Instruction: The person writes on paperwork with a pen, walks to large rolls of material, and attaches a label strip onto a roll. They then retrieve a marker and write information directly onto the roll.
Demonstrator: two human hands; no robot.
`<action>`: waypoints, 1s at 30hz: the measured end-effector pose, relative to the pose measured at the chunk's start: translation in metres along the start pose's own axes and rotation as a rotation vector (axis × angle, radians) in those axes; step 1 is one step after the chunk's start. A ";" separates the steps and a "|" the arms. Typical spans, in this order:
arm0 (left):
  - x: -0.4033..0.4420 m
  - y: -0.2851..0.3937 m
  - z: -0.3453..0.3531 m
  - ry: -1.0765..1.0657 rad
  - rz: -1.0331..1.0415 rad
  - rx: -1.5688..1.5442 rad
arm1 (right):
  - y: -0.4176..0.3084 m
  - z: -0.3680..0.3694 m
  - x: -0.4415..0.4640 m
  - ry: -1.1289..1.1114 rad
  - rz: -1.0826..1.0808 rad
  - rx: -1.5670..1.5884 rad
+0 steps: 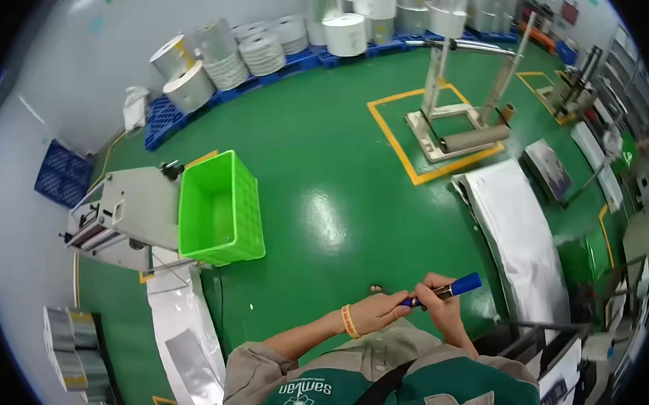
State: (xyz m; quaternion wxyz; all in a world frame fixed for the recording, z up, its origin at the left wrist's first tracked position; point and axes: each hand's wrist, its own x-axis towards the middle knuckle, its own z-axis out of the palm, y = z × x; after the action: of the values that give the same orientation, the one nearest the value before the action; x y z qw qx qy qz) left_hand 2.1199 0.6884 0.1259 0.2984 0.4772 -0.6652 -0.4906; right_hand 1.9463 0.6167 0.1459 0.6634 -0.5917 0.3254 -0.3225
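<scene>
A marker pen [444, 293] with a dark barrel and blue ends is held in front of my body, over the green floor. My right hand [444, 315] is closed around its barrel, and the larger blue end sticks out to the right. My left hand [378, 311], with a yellow band at the wrist, meets the right one at the marker's other end. Its fingers are closed on that smaller blue end, and the fingertips are partly hidden.
A bright green crate [222, 215] stands left beside a grey machine [137, 205]. Silver film-covered surfaces [517, 229] run along the right. A roll stand [466, 111] sits inside yellow floor lines. Rolls [345, 34] on blue pallets [299, 61] line the back wall.
</scene>
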 end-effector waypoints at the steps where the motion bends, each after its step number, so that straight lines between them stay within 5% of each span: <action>1: 0.002 -0.010 -0.033 0.094 0.048 0.257 | 0.001 0.015 0.038 0.002 -0.016 -0.015; 4: -0.005 -0.028 -0.117 0.421 0.057 0.454 | -0.023 0.073 0.142 -0.177 0.006 -0.075; 6: -0.017 -0.048 -0.157 0.466 -0.047 0.299 | -0.021 0.109 0.200 -0.311 -0.077 -0.037; 7: -0.021 -0.058 -0.182 0.518 0.010 0.017 | -0.023 0.128 0.233 -0.390 -0.102 -0.115; 8: -0.029 -0.059 -0.219 0.356 -0.145 -0.342 | -0.025 0.146 0.264 -0.463 -0.139 -0.190; 9: -0.041 -0.091 -0.241 0.282 -0.089 -0.718 | -0.033 0.165 0.291 -0.381 -0.159 -0.211; 10: -0.055 -0.136 -0.258 0.187 -0.018 -1.091 | -0.027 0.176 0.339 -0.191 -0.204 0.090; 11: -0.067 -0.176 -0.281 0.241 0.043 -1.193 | -0.020 0.176 0.395 0.008 -0.242 0.397; 12: -0.081 -0.213 -0.307 0.281 0.094 -1.298 | -0.018 0.164 0.448 0.121 -0.434 0.274; 13: -0.094 -0.246 -0.336 0.549 -0.191 -0.950 | -0.025 0.167 0.494 0.334 -0.578 0.237; 14: -0.094 -0.275 -0.369 0.796 -0.440 -0.586 | -0.038 0.159 0.531 0.327 -0.474 0.391; 16: -0.093 -0.320 -0.433 0.836 -0.822 0.243 | -0.052 0.180 0.590 0.478 -0.511 0.263; 20: -0.030 -0.322 -0.609 0.901 -0.662 -0.122 | -0.059 0.235 0.675 0.542 -0.513 0.008; 25: 0.055 -0.459 -0.792 1.137 -0.519 0.087 | -0.041 0.261 0.826 0.615 -0.462 -0.055; 27: 0.063 -0.548 -0.835 1.242 -0.657 0.080 | -0.043 0.273 0.904 0.547 -0.489 -0.086; 30: 0.020 -0.714 -0.810 1.501 -1.141 -0.230 | -0.058 0.330 1.025 0.356 -0.526 -0.131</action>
State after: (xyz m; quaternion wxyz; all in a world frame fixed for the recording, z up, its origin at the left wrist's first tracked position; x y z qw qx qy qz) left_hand 3.0578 0.3262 -0.2692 0.4084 0.8886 0.0862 -0.1902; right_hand 2.8072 -0.0320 0.1810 0.4504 -0.6312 0.2924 -0.5597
